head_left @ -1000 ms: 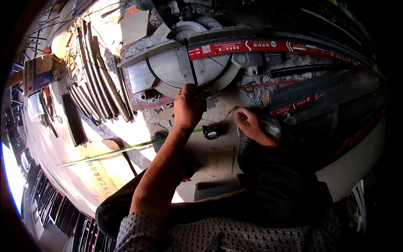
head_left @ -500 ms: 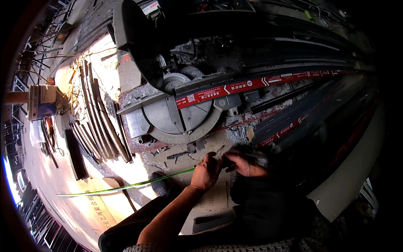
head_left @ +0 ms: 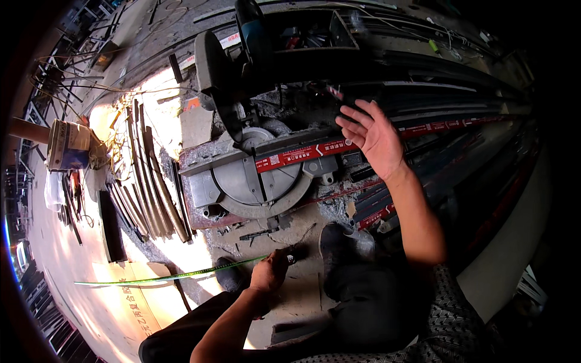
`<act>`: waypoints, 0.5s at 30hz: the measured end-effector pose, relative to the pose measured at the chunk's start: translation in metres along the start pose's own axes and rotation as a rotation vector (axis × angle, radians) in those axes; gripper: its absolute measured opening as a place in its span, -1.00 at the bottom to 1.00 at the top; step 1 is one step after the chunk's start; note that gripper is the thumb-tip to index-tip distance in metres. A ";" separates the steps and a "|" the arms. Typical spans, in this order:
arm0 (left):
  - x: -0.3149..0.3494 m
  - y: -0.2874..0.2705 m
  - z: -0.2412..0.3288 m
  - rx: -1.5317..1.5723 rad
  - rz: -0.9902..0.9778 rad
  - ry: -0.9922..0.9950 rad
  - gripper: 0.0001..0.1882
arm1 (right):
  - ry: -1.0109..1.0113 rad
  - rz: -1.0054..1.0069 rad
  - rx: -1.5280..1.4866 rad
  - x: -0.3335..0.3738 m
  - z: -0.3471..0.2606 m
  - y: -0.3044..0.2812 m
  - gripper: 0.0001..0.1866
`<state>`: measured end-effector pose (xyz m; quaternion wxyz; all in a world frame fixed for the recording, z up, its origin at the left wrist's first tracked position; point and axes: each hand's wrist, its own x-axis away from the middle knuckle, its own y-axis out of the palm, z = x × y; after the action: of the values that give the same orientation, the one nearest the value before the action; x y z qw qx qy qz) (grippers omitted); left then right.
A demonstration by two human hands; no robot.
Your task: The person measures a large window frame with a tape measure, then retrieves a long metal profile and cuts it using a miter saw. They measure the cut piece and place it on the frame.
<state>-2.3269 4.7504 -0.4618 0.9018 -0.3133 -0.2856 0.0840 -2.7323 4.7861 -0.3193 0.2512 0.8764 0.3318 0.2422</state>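
Note:
My left hand [head_left: 270, 272] is closed around a tape measure, its case mostly hidden in the fingers and shadow. The green blade [head_left: 187, 274] stretches out from it to the left, over the cardboard. My right hand [head_left: 376, 139] is raised with fingers apart and nothing in it. It appears in front of a long dark profile [head_left: 302, 153] with a red printed film; I cannot tell whether they touch. That profile lies along the fence of a mitre saw [head_left: 260, 181], across its round grey table. The saw's dark head [head_left: 221, 78] stands raised above.
Several dark strips [head_left: 145, 175] lie on the sunlit floor at left, near a bucket [head_left: 69, 145]. Printed cardboard [head_left: 139, 299] covers the floor at lower left. More long profiles [head_left: 454, 78] stretch away to the right. An open box [head_left: 311, 37] stands behind the saw.
My right hand has left the left hand and risen up beside the red-filmed profile, opening. The left hand has shifted slightly left and down with the tape measure. The head view has shifted a little.

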 end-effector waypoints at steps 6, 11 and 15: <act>0.029 -0.040 -0.012 0.072 0.032 -0.199 -0.78 | 0.127 0.096 0.396 0.036 0.037 -0.039 -0.71; 0.063 -0.095 -0.039 -0.175 -0.036 -0.264 -0.77 | 0.464 0.135 0.561 0.127 0.100 -0.111 -0.75; 0.092 -0.140 -0.061 -0.212 -0.013 -0.282 -0.72 | 0.610 0.272 0.671 0.176 0.091 -0.147 -0.75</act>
<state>-2.2198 4.6388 -0.3726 0.8151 -0.3900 -0.4187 0.0905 -2.6297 4.9803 -0.4306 -0.1888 0.8335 0.3327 0.3986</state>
